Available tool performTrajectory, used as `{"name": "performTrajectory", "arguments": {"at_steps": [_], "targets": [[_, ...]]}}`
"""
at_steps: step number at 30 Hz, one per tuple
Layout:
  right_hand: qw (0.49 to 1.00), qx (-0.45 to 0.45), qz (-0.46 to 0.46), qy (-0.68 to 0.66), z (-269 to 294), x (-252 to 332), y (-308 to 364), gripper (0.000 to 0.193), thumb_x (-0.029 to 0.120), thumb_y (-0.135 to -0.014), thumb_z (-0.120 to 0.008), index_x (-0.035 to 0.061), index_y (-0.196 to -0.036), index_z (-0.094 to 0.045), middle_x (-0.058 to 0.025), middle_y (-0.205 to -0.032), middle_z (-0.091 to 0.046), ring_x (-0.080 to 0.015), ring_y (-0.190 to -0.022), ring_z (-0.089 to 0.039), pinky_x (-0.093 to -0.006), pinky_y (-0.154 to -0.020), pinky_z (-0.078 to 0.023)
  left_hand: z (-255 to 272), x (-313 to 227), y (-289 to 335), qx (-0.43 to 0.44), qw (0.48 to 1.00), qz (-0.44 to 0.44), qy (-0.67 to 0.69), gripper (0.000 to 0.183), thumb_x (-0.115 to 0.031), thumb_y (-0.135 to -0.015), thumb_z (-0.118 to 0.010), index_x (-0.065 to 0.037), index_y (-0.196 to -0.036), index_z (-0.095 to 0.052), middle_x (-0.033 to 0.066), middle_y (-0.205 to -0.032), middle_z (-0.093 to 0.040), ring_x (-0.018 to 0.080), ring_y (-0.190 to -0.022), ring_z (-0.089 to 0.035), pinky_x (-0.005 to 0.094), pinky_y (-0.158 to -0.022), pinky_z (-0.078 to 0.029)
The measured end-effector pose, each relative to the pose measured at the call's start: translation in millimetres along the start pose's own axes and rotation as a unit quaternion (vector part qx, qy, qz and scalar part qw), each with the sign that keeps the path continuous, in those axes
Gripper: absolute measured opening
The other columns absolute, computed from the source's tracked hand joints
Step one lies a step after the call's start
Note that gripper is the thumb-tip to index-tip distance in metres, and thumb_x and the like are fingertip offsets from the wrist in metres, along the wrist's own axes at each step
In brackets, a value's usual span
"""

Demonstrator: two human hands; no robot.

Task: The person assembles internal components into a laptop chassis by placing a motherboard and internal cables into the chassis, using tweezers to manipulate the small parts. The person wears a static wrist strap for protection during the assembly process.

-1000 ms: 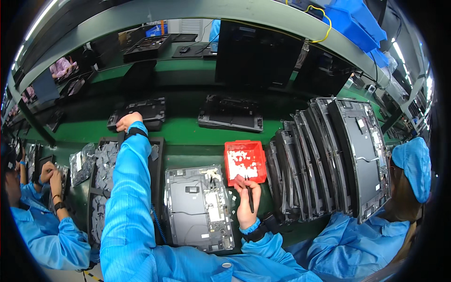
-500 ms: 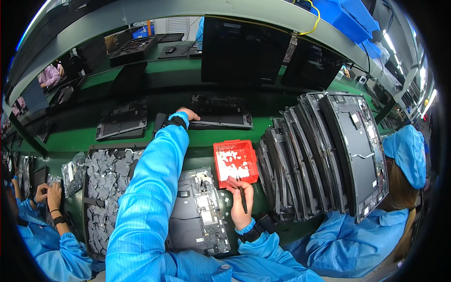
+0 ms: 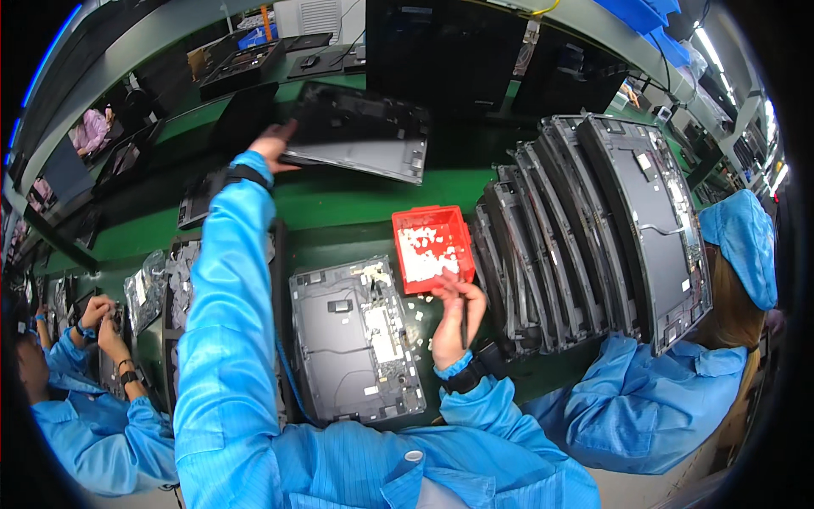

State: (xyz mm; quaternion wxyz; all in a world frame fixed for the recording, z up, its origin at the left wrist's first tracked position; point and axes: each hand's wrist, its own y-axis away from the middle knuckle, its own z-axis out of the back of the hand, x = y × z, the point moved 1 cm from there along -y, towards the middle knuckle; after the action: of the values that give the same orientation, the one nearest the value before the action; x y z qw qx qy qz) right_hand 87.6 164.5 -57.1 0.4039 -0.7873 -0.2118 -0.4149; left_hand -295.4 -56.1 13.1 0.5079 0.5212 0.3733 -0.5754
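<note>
My left hand (image 3: pixel 271 150), arm stretched far forward, grips the left edge of a dark laptop casing (image 3: pixel 365 127), which is tilted and slightly blurred. In my right hand (image 3: pixel 456 327) is a dark, thin tool that looks like tweezers (image 3: pixel 465 324), held upright between the fingers. That hand is at the near edge of a red plastic bin (image 3: pixel 469 246) holding many small white pieces (image 3: pixel 424 254). Before me lies an opened laptop base (image 3: pixel 331 373) with its circuit board and a cable showing. Small white scraps lie between it and my right hand.
A tall stack of laptop bases (image 3: pixel 585 237) stands right of the bin. On the left, my sleeve partly covers a tray of grey pieces (image 3: pixel 180 276). Clear plastic bags (image 3: pixel 146 288) lie beyond it. Co-workers in blue sit on both sides. Dark screens (image 3: pixel 437 64) stand at the back.
My left hand has taken hold of the dark casing on the far bench and raised it, swinging it leftward. My right hand stays by the bin with the tool. The view has shifted somewhat.
</note>
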Motion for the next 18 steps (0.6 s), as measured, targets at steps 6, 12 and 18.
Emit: {"name": "performTrajectory", "arguments": {"at_steps": [6,12,18], "targets": [[0.988,-0.089,0.104,-0.066,14.9,9.9,-14.9,0.024,0.021,-0.093,-0.040,0.0063,-0.112,-0.037,-0.0257,-0.121,-0.046,-0.0300,-0.100,-0.053,-0.0390,-0.082,-0.043,50.8,-19.3,81.5,0.241,0.968,-0.035,0.051,0.038,-0.036,-0.088,-0.055,-0.007,-0.112,-0.051,0.0045,-0.103,-0.059,0.0143,-0.087,-0.058,0.0346,-0.078,-0.050],[0.988,-0.072,0.112,-0.074,10.6,35.0,-16.8,0.025,0.020,-0.094,-0.039,0.0050,-0.113,-0.036,-0.0252,-0.119,-0.047,-0.0279,-0.099,-0.053,-0.0383,-0.081,-0.042,-8.7,22.0,159.5,0.404,0.913,0.023,-0.041,0.026,-0.031,-0.089,-0.056,-0.008,-0.100,-0.054,-0.0070,-0.087,-0.053,0.0036,-0.080,-0.047,0.0216,-0.071,-0.042],[0.998,0.030,0.057,0.012,9.9,58.8,-8.2,0.023,0.018,-0.094,-0.038,0.0014,-0.109,-0.045,-0.0216,-0.122,-0.047,-0.0257,-0.103,-0.052,-0.0349,-0.084,-0.043,-49.4,6.1,207.1,0.235,0.862,-0.081,-0.441,0.033,-0.034,-0.082,-0.063,-0.002,-0.082,-0.064,0.0122,-0.082,-0.060,0.0212,-0.073,-0.054,0.0318,-0.068,-0.043]]}}
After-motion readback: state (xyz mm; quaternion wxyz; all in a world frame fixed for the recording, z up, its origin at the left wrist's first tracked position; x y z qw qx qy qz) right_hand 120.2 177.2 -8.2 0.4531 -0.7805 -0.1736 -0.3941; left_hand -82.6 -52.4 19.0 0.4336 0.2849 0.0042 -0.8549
